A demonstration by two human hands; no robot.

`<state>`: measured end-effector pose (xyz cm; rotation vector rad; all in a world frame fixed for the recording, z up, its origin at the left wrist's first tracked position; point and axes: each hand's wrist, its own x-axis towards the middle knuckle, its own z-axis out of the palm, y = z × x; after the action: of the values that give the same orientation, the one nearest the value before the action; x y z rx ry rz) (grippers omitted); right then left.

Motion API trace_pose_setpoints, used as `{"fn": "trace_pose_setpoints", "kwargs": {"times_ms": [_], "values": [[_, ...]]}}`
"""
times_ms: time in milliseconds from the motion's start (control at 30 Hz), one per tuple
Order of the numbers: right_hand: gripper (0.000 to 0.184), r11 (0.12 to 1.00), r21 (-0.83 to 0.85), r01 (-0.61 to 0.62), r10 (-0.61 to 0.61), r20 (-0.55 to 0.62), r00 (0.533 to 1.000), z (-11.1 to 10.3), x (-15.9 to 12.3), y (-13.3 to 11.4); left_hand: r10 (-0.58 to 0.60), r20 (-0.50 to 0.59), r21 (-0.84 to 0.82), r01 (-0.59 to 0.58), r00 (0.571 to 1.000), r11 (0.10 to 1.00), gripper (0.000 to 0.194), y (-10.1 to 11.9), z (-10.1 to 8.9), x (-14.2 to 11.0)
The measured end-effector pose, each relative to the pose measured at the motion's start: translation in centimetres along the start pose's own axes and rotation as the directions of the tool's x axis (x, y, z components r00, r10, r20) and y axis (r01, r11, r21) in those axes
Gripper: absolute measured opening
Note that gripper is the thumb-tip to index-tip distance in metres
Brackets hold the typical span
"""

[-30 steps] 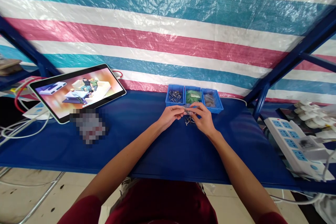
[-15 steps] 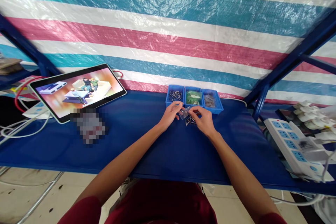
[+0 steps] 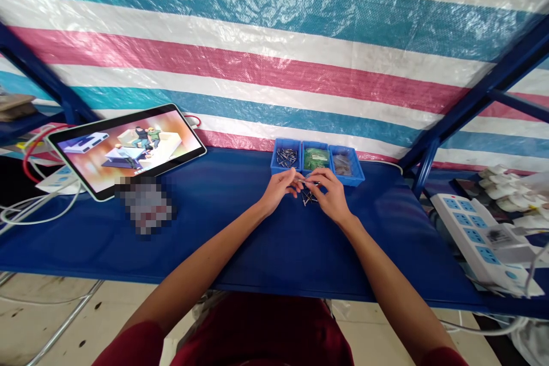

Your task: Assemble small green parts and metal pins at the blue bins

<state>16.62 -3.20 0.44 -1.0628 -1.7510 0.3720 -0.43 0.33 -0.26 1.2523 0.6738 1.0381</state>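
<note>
In front of the three small blue bins, my left hand (image 3: 278, 190) and my right hand (image 3: 331, 193) meet with fingertips close together. Between them they pinch a small clear plastic bag (image 3: 302, 179), mostly covered by the fingers. Just below it, a little pile of metal screws (image 3: 307, 197) lies on the blue table, partly under my right hand. Screws fill the left bin (image 3: 274, 170). Green packets (image 3: 316, 159) lie in the middle one, and the right bin (image 3: 355, 178) holds clear plastic bags (image 3: 342, 165).
A tablet (image 3: 132, 148) leans at the left with cables behind it, and a blurred-out patch (image 3: 148, 206) is in front of it. To the right stands a white power strip (image 3: 467, 234) with plugs. Blue frame posts (image 3: 429, 166) and a striped sheet (image 3: 266, 74) bound the table.
The fingers of both hands have closed in over the plastic bag, so less of it shows than before. Tablet, bins and screw pile stay where they were.
</note>
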Motion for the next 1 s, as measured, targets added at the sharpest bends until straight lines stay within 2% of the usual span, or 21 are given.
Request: {"fn": "trace_pose_setpoints", "kwargs": {"times_ms": [67,167,200,267,333,400,467,533,600,667,733,800,867,933,1000], "values": [[0.020,0.998,0.001,-0.064,0.064,0.001,0.998,0.0,0.0,0.1,0.039,-0.017,0.096,-0.037,0.999,0.995,0.048,-0.1,0.0,0.1],[0.019,0.993,0.028,-0.116,0.116,0.001,0.993,-0.3,0.1,0.0,0.098,-0.056,0.203,-0.085,0.994,0.975,0.038,-0.1,-0.1,0.1],[0.019,0.993,0.043,-0.108,0.108,0.007,0.994,-0.4,0.0,0.0,0.084,-0.067,0.182,-0.071,0.994,0.981,0.037,-0.1,-0.1,0.2],[0.030,0.996,0.070,-0.048,0.044,0.053,0.998,-0.6,0.0,-0.1,0.008,-0.060,0.066,-0.004,0.998,0.998,0.035,-0.1,-0.2,0.2],[0.042,0.996,0.082,0.038,-0.049,0.127,0.991,-0.7,-0.1,-0.1,-0.081,-0.019,-0.075,0.080,0.997,0.994,0.034,0.1,-0.3,0.1],[0.043,0.992,0.063,0.110,-0.120,0.178,0.977,-0.7,-0.2,0.0,-0.141,0.032,-0.172,0.145,0.989,0.974,0.033,0.2,-0.4,0.1],[0.035,0.990,0.021,0.142,-0.144,0.156,0.977,-0.6,-0.2,0.2,-0.169,0.060,-0.217,0.178,0.984,0.960,0.033,0.3,-0.4,0.1],[0.024,0.991,-0.026,0.133,-0.130,0.078,0.988,-0.5,-0.1,0.4,-0.183,0.056,-0.208,0.190,0.982,0.959,0.036,0.3,-0.4,0.1],[0.019,0.997,-0.033,0.067,-0.067,0.008,0.998,-0.5,0.0,0.4,-0.181,0.018,-0.151,0.182,0.983,0.972,0.042,0.2,-0.3,0.1],[0.021,0.996,0.039,-0.077,0.078,-0.028,0.997,-0.6,0.1,0.5,-0.147,-0.045,-0.045,0.145,0.988,0.988,0.046,0.0,-0.4,0.1],[0.024,0.952,0.181,-0.246,0.264,-0.081,0.961,-0.9,0.4,0.8,-0.062,-0.082,0.137,0.073,0.995,0.988,0.045,-0.2,-0.5,0.1],[0.026,0.867,0.347,-0.356,0.433,-0.174,0.884,-1.3,0.7,1.2,0.045,-0.053,0.382,-0.022,0.998,0.924,0.038,-0.4,-0.7,0.0],[0.027,0.775,0.495,-0.392,0.562,-0.259,0.785,-1.7,1.1,1.7,0.133,0.043,0.612,-0.132,0.990,0.780,0.024,-0.6,-1.0,-0.1],[0.035,0.682,0.609,-0.405,0.663,-0.281,0.693,-2.0,1.4,2.0,0.172,0.164,0.754,-0.236,0.971,0.613,0.013,-0.8,-1.2,-0.2],[0.046,0.615,0.668,-0.420,0.720,-0.259,0.644,-2.2,1.5,2.0,0.165,0.281,0.812,-0.326,0.945,0.484,0.021,-1.0,-1.3,-0.3]]}}
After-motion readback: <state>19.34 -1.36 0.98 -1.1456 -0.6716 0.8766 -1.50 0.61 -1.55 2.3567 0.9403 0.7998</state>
